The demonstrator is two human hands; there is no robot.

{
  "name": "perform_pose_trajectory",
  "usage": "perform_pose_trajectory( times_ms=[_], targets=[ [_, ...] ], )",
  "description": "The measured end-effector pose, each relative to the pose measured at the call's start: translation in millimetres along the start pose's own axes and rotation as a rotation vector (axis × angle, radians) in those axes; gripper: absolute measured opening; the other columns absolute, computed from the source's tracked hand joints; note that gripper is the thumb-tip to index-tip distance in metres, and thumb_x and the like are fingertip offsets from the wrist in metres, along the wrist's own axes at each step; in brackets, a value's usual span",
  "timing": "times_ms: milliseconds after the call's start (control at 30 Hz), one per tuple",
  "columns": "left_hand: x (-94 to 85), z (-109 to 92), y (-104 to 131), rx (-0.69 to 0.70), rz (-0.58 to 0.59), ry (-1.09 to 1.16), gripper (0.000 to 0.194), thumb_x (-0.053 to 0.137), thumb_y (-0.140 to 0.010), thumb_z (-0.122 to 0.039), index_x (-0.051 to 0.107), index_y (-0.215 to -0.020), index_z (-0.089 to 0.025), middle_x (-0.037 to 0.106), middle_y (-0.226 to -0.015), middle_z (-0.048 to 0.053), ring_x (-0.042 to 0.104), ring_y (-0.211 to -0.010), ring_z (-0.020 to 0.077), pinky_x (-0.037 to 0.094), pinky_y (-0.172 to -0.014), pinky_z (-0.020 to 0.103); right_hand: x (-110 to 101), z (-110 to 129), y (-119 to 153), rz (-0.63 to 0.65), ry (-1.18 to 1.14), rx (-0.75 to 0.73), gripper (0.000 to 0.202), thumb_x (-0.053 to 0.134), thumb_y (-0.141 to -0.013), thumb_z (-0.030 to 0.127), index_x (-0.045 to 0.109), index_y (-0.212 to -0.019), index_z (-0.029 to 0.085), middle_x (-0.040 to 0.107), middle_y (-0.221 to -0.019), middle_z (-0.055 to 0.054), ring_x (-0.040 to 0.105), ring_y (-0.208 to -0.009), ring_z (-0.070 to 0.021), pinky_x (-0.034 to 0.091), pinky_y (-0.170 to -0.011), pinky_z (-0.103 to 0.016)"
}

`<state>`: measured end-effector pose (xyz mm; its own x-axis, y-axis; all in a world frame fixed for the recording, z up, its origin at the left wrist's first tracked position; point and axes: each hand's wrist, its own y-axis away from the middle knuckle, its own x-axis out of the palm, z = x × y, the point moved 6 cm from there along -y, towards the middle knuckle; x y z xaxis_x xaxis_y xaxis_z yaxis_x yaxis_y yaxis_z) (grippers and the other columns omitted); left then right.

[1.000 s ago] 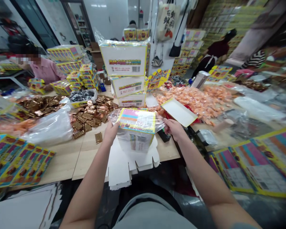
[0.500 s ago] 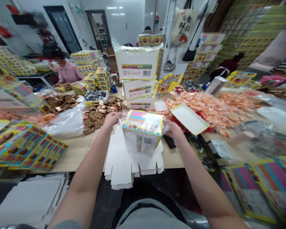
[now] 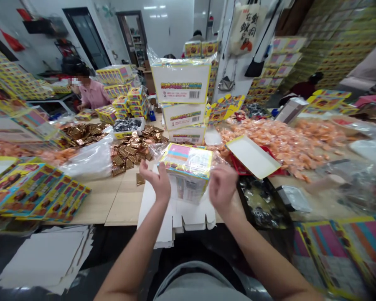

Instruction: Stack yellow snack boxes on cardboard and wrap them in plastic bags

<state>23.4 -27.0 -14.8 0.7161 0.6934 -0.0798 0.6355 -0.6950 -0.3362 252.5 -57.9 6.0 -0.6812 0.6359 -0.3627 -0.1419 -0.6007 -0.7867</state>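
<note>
A box wrapped in clear plastic film (image 3: 188, 161), with a striped, yellow-edged top, stands on flat white cardboard pieces (image 3: 150, 209) in front of me. Loose film sticks out at both of its ends. My left hand (image 3: 158, 182) is at the near left corner of the box, thumb and fingers apart, with nothing in it. By the right side of the box is my right hand (image 3: 222, 188), its fingers curled and blurred. Whether it pinches the film there I cannot tell.
Behind the box rises a stack of wrapped boxes (image 3: 183, 85). Gold packets (image 3: 131, 152) lie to the left, orange packets (image 3: 269, 129) to the right. A white tray-like lid (image 3: 253, 156) rests over a red tray (image 3: 238, 161). A person in pink (image 3: 94, 92) sits at the far left.
Both hands have come off the film at the box's ends and moved nearer to me, the left one also inward. The box stays in about the same place.
</note>
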Motion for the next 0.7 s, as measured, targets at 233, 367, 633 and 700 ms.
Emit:
perform_pose_trajectory(
  times_ms=[233,367,633,700],
  targets=[
    [33.0,47.0,-51.9,-0.267,0.326,0.001,0.047,0.07,-0.075,-0.043,0.058,-0.111,-0.014,0.067,-0.114,0.014,0.063,-0.107,0.0278,0.047,-0.096,0.04,11.7,-19.5,63.2,0.727,0.103,-0.255,0.051,0.043,-0.092,0.016,0.054,-0.137,0.037,0.059,-0.139,0.002,0.038,-0.142,-0.0281,0.011,-0.12,-0.062],
    [12.7,41.6,-37.5,-0.266,0.321,0.114,0.056,0.071,-0.074,-0.041,0.052,-0.12,-0.016,0.064,-0.12,0.013,0.063,-0.108,0.0243,0.05,-0.094,0.036,-57.8,-105.6,73.6,0.401,0.227,0.102,0.04,0.049,-0.089,0.03,0.066,-0.125,0.026,0.066,-0.128,-0.007,0.039,-0.141,-0.0338,0.018,-0.118,-0.063],
    [-136.7,76.4,54.1,-0.64,0.057,0.026,0.066,0.074,-0.075,-0.048,0.043,-0.13,-0.028,0.063,-0.121,0.007,0.067,-0.098,0.0202,0.057,-0.079,0.031,24.9,-140.4,136.9,0.581,-0.395,1.131,0.073,0.044,-0.084,0.067,0.043,-0.141,0.022,0.048,-0.145,-0.017,0.054,-0.126,-0.0289,0.054,-0.09,-0.045],
    [-166.1,103.7,83.0,-0.881,0.04,0.08,0.054,0.066,-0.08,-0.059,0.052,-0.122,-0.028,0.068,-0.111,0.007,0.069,-0.089,0.0223,0.059,-0.073,0.036,54.8,-125.5,144.1,0.691,-0.436,1.149,0.073,0.047,-0.081,0.07,0.047,-0.138,0.024,0.052,-0.142,-0.015,0.056,-0.123,-0.0285,0.054,-0.088,-0.044]
  ],
)
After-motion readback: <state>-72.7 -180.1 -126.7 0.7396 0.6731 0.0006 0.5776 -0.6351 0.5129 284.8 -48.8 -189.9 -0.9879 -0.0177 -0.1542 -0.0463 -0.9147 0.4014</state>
